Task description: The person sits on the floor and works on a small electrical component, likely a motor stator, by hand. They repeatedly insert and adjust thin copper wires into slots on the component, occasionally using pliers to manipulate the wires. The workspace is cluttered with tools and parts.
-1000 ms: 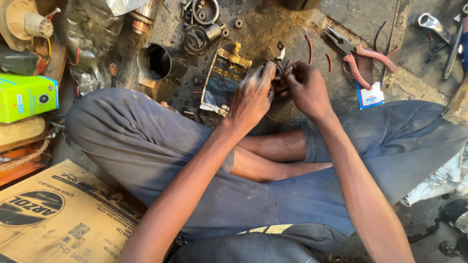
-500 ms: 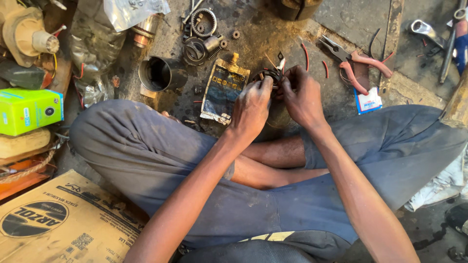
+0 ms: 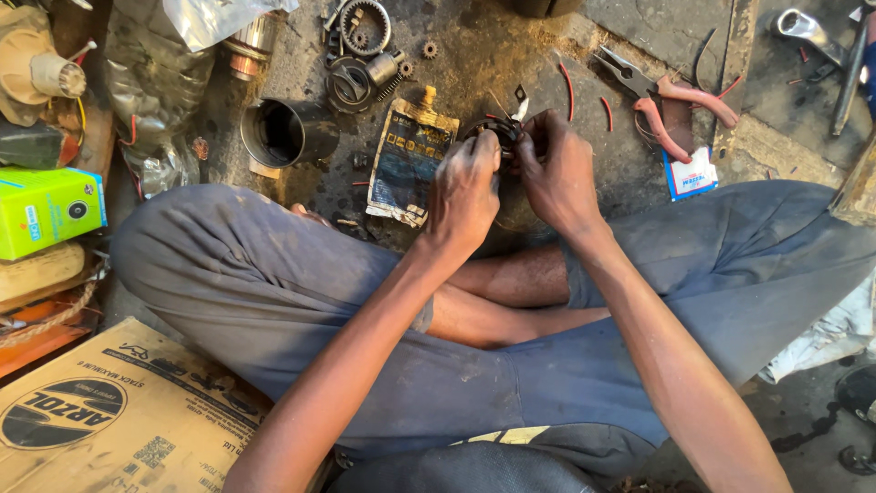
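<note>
Both my hands meet over a small dark round motor part with wires (image 3: 500, 131) held above the dirty floor in front of my crossed legs. My left hand (image 3: 464, 187) grips its left side with fingers curled. My right hand (image 3: 558, 173) pinches it from the right, thumb and fingers closed on it. Most of the part is hidden by my fingers. A worn dark pouch with a yellow cap (image 3: 408, 157) lies just left of my hands.
Red-handled pliers (image 3: 671, 91) lie at the upper right beside a small blue-white packet (image 3: 691, 173). A black metal cylinder (image 3: 285, 132), gears and rings (image 3: 363, 46) sit at the top. A green box (image 3: 47, 210) and cardboard carton (image 3: 109, 415) are at left.
My hands stay together on the part with only small finger shifts. The view has shifted slightly, so everything sits a little lower and to the left.
</note>
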